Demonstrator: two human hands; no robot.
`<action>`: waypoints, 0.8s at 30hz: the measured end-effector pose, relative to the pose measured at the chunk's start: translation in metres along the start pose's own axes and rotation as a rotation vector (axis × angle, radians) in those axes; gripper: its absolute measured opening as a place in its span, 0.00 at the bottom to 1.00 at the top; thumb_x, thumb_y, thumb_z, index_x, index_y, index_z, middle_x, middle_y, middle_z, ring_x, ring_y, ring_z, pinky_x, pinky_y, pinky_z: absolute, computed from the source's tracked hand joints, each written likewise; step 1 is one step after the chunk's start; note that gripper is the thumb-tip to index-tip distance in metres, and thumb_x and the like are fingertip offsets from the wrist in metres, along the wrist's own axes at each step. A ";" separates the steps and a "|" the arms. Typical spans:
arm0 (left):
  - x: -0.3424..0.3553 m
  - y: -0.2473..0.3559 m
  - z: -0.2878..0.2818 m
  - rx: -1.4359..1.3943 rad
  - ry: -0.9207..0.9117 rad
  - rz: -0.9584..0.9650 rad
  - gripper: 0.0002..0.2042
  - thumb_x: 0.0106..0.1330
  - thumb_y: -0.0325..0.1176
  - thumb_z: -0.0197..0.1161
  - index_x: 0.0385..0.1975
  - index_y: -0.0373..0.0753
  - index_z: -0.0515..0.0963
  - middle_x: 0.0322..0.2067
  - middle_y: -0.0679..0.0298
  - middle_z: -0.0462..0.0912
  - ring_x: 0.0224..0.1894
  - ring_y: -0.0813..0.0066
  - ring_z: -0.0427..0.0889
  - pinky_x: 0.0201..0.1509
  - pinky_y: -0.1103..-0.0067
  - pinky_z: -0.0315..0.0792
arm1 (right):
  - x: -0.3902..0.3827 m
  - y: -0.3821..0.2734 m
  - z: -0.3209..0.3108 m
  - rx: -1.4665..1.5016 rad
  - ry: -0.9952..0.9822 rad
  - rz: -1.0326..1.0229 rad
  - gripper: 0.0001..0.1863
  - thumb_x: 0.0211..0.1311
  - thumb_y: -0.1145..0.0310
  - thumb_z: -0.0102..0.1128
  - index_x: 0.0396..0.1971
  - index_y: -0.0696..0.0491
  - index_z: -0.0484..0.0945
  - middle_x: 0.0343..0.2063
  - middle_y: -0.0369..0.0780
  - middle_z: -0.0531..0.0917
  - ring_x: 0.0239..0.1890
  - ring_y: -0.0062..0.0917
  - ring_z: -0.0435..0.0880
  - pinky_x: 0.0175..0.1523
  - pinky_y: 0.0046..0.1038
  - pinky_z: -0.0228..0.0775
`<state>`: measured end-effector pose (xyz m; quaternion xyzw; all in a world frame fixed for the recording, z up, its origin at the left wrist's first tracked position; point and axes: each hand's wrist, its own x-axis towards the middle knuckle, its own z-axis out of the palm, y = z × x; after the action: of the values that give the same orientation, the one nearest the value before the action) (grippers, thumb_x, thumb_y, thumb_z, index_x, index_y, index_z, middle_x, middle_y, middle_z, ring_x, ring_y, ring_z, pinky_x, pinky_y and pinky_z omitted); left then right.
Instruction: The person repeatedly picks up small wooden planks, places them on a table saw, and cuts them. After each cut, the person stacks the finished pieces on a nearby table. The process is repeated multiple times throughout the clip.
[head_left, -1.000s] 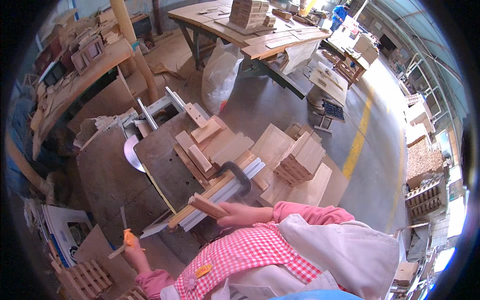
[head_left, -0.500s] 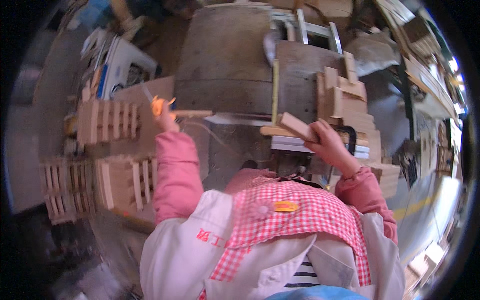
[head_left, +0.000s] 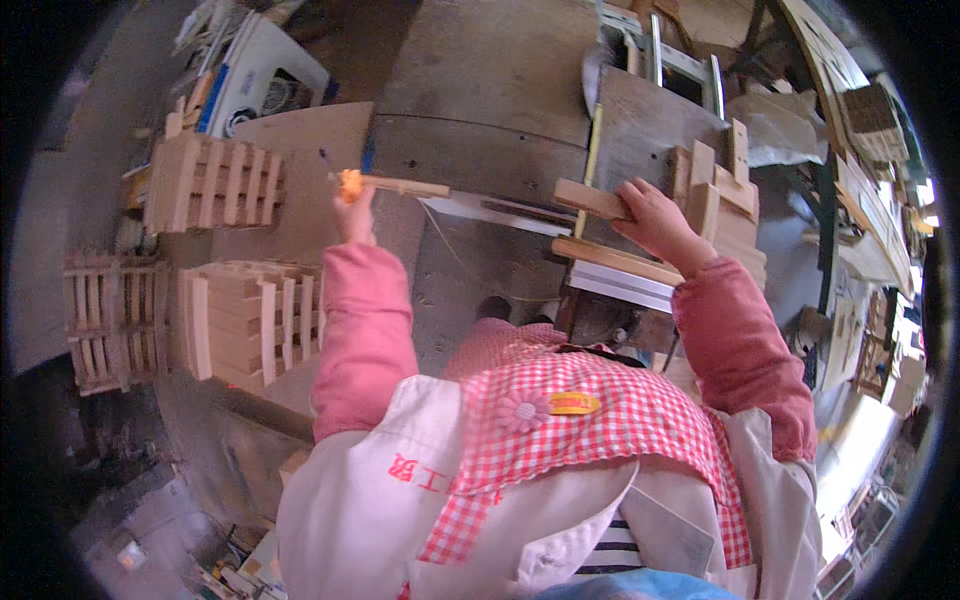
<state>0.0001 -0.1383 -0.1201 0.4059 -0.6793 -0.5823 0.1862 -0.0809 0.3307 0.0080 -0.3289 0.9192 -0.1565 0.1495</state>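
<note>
My left hand (head_left: 354, 215) is closed, with a narrow wooden strip (head_left: 418, 187) jutting out to the right from it. Something bright orange (head_left: 350, 184) covers or sits at its fingertips; whether it is finger covers or a held item is unclear. A thin dark-tipped stick (head_left: 325, 160) shows just beyond. In my right hand (head_left: 656, 226) is a short wooden block (head_left: 592, 198), gripped at its right end and pointing left over the worktable. Below that block, a wooden rail (head_left: 610, 258) and a pale metal bar (head_left: 620, 284) run along the table's near edge.
A metal worktable (head_left: 480, 90) with a yellow measuring strip (head_left: 593, 150) spans the front. Wooden pieces (head_left: 705, 195) are piled at right. Stacks of slotted wood (head_left: 215, 185) and more wood blocks (head_left: 255, 315) stand at left, near a white machine (head_left: 265, 80).
The view has shifted. My right hand has moved forward with the block, which now lies more level, farther from the rail. My left hand still has the strip, slightly farther forward.
</note>
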 end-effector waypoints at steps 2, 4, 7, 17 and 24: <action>-0.026 0.000 -0.006 -0.155 0.056 0.153 0.18 0.61 0.30 0.62 0.50 0.33 0.70 0.43 0.62 0.78 0.42 0.74 0.77 0.49 0.74 0.70 | 0.004 0.006 0.008 0.018 0.029 -0.027 0.18 0.52 0.64 0.64 0.40 0.54 0.71 0.39 0.46 0.75 0.45 0.46 0.75 0.49 0.43 0.71; -0.063 0.003 -0.001 -0.131 0.231 0.164 0.15 0.63 0.29 0.60 0.48 0.34 0.71 0.43 0.61 0.77 0.43 0.72 0.76 0.50 0.74 0.69 | 0.008 0.010 0.016 -0.135 -0.028 0.029 0.18 0.51 0.65 0.64 0.41 0.54 0.72 0.39 0.46 0.76 0.46 0.45 0.75 0.50 0.42 0.71; -0.123 0.017 0.000 0.179 0.075 0.261 0.11 0.64 0.29 0.56 0.44 0.34 0.71 0.41 0.61 0.75 0.42 0.67 0.74 0.51 0.72 0.68 | 0.015 0.011 0.027 -0.254 -0.036 0.072 0.16 0.51 0.67 0.60 0.40 0.53 0.75 0.40 0.46 0.78 0.48 0.45 0.76 0.52 0.43 0.70; -0.250 0.057 0.137 0.069 -0.732 1.004 0.05 0.59 0.32 0.61 0.32 0.39 0.77 0.34 0.59 0.78 0.42 0.58 0.78 0.50 0.66 0.69 | 0.017 0.024 0.047 -0.187 -0.061 0.024 0.15 0.49 0.71 0.61 0.38 0.53 0.72 0.37 0.47 0.77 0.46 0.46 0.76 0.50 0.42 0.70; -0.270 0.043 0.160 0.261 -0.801 1.140 0.08 0.53 0.31 0.62 0.32 0.38 0.77 0.38 0.57 0.78 0.45 0.58 0.76 0.54 0.65 0.69 | 0.003 0.022 0.039 -0.142 -0.153 -0.008 0.13 0.53 0.66 0.59 0.38 0.53 0.74 0.39 0.46 0.78 0.47 0.44 0.77 0.50 0.42 0.71</action>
<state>0.0318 0.1718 -0.0610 -0.2396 -0.8665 -0.4123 0.1476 -0.0808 0.3375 -0.0360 -0.3533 0.9126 -0.0657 0.1951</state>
